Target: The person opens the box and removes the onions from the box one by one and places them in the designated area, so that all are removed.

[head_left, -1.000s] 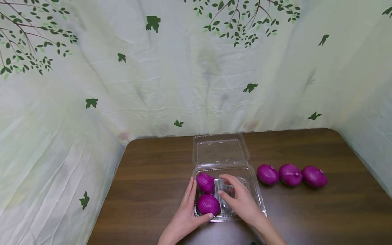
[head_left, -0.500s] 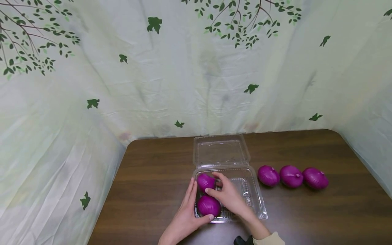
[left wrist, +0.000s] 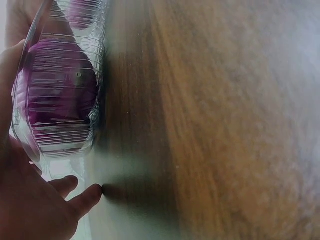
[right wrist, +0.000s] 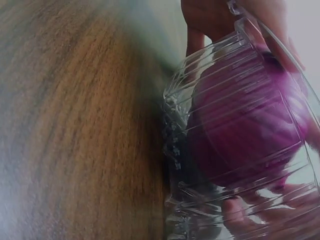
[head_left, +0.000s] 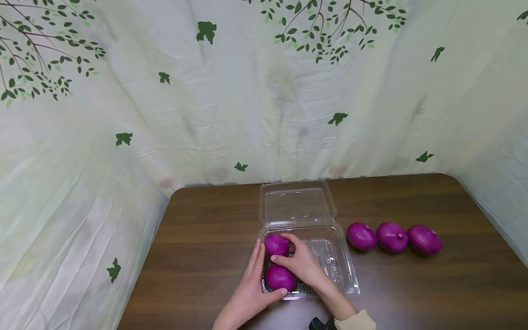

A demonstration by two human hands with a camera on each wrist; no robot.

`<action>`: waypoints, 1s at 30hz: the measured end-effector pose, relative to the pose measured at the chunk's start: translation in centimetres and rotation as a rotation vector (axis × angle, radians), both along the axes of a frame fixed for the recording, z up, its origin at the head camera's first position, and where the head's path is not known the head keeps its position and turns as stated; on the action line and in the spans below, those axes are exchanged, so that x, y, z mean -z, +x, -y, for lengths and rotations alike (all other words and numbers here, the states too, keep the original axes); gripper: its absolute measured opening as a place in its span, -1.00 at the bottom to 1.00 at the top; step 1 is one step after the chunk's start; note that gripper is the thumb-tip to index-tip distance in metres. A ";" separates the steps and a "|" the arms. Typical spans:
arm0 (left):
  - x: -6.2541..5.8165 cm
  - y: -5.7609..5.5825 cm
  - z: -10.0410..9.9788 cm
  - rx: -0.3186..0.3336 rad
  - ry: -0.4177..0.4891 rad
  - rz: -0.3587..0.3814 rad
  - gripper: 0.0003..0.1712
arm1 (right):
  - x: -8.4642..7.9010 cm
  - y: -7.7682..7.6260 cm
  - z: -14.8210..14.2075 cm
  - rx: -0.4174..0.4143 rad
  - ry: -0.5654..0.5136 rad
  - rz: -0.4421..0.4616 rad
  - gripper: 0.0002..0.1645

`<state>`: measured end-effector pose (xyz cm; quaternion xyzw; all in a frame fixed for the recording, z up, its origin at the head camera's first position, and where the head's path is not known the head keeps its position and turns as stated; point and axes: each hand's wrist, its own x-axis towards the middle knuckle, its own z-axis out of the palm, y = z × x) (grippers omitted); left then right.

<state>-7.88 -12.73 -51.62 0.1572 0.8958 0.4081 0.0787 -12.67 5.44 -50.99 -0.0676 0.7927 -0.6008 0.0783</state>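
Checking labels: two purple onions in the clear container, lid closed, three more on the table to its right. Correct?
No: the lid is open, folded back, per the head view. Two purple onions in the clear container, three more on the table to its right: correct.

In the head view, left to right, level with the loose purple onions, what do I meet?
Left hand, farther boxed onion, right hand, clear container's right rim, first loose onion, middle loose onion, last loose onion.

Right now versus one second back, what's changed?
The right hand's grip moved left over the container and took hold of the far onion. The left hand's grip, near onion, open lid and three outside onions stayed put.
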 end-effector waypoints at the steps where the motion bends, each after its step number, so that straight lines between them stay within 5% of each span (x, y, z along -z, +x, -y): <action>1: 0.0 0.0 0.0 0.000 0.001 0.000 0.33 | 0.0 0.0 0.0 0.001 -0.004 -0.002 -0.19; 30: 0.0 0.0 -0.2 -0.019 -0.012 0.001 0.35 | -0.6 0.3 -0.9 0.087 -0.153 0.030 -0.23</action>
